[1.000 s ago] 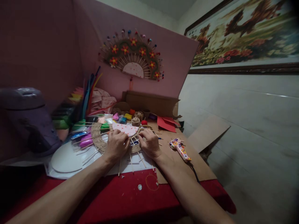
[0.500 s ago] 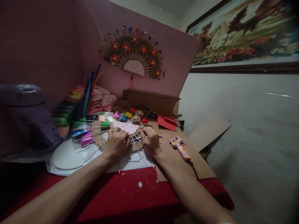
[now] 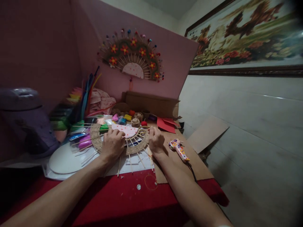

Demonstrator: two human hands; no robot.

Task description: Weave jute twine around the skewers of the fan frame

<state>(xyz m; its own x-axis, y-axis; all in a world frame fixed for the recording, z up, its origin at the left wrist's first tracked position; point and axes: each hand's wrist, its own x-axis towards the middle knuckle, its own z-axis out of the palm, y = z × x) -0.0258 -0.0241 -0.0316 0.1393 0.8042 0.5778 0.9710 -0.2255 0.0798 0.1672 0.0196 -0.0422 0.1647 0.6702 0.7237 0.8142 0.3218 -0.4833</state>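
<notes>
1. Well, from my head camera, the half-ring frame of tan twine woven over pale wooden sticks (image 3: 95, 136) lies near the front edge of the red-clothed table (image 3: 118, 201), over a white paper sheet (image 3: 137, 166).
2. My left hand (image 3: 113, 143) has its fingers curled closed on the inner part of the frame, beside the lower edge of the white, pink-dotted fabric half-circle (image 3: 125, 130).
3. My right hand (image 3: 156, 141) has its fingers pinched together at the frame's right end; I can't tell what, if anything, is between them.
4. The twine band runs in a broad curve from left to right, so I'd judge the weaving well along. Outside it the stick ends are bare, and the spokes between band and fabric are uncovered. I can't see whether the twine is fastened off.
5. Toward the table's right edge, a flower-patterned glue gun (image 3: 179, 149) lies on a flat brown cardboard sheet (image 3: 193, 171); a ball of tan twine (image 3: 135, 122) sits behind my work.
6. I can read no brand or label. The small dark marks at the upper-left corner of the gold-and-brown framed picture (image 3: 246, 41) are too faint.
</notes>
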